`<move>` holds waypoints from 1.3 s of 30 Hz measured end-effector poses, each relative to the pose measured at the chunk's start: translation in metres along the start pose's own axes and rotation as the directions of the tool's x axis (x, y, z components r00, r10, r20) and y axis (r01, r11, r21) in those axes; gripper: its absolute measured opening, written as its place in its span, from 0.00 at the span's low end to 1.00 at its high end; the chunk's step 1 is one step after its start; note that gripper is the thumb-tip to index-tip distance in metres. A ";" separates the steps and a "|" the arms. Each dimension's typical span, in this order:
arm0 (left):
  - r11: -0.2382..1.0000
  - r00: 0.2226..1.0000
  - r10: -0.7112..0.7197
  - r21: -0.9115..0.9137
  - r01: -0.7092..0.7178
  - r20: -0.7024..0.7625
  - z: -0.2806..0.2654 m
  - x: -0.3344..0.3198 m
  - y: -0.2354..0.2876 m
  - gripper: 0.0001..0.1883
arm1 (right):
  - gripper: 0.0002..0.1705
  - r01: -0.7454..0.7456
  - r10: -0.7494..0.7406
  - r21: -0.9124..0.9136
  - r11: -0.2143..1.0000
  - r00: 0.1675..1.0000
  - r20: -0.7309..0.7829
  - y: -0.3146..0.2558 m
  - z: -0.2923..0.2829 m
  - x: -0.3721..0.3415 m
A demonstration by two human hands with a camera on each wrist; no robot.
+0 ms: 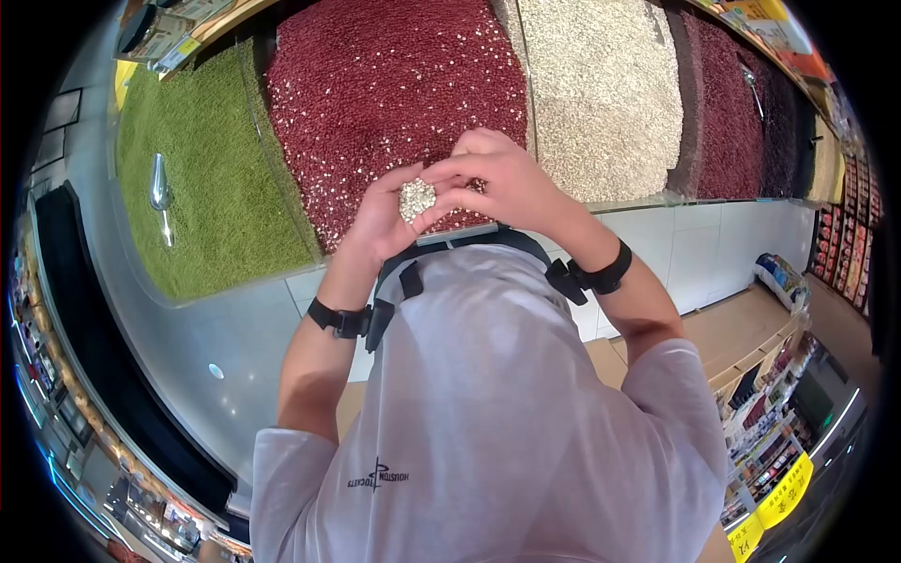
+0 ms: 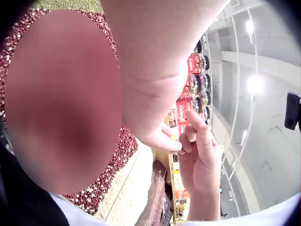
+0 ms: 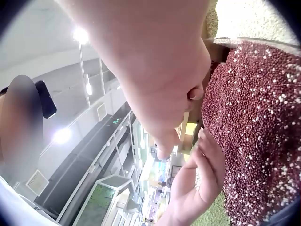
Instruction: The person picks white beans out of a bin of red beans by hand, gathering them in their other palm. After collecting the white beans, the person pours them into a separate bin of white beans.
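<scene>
White grains (image 1: 417, 199) lie heaped in the cupped palm of the left hand (image 1: 383, 214), held above the front of the red bean bin (image 1: 394, 84). Close on its right, the right hand (image 1: 502, 183) reaches across with thumb and forefinger apart, their tips at the left hand's fingers and the pile. Whether a grain is between them cannot be told. In the left wrist view the right hand (image 2: 200, 157) has its fingers loosely bent. The right wrist view shows the left hand (image 3: 200, 181) with bent fingers around some white grains (image 3: 198, 178).
White grains are scattered over the red beans. Left is a green bean bin (image 1: 206, 178) with a metal scoop (image 1: 160, 183); right are a white grain bin (image 1: 605, 94) and a dark red bin (image 1: 723, 113) with another scoop (image 1: 752, 89). Jars (image 1: 155, 33) stand above.
</scene>
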State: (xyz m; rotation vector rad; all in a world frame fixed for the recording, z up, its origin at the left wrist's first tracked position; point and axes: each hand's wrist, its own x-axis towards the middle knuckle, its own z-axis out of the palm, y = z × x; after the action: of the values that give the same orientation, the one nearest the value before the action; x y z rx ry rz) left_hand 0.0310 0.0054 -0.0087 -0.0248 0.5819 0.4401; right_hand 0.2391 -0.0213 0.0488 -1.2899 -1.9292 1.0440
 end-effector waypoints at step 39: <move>0.999 0.992 0.041 -0.027 -0.044 -0.116 -0.020 -0.023 0.009 0.19 | 0.09 -0.472 0.338 -0.486 0.736 0.877 -0.340 0.107 -0.031 -0.002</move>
State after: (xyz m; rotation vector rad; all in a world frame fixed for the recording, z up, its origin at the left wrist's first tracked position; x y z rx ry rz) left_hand 0.0002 0.0012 -0.0120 -0.0661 0.6904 0.4906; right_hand 0.3152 0.0091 -0.0270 -2.1430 -1.8713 0.4679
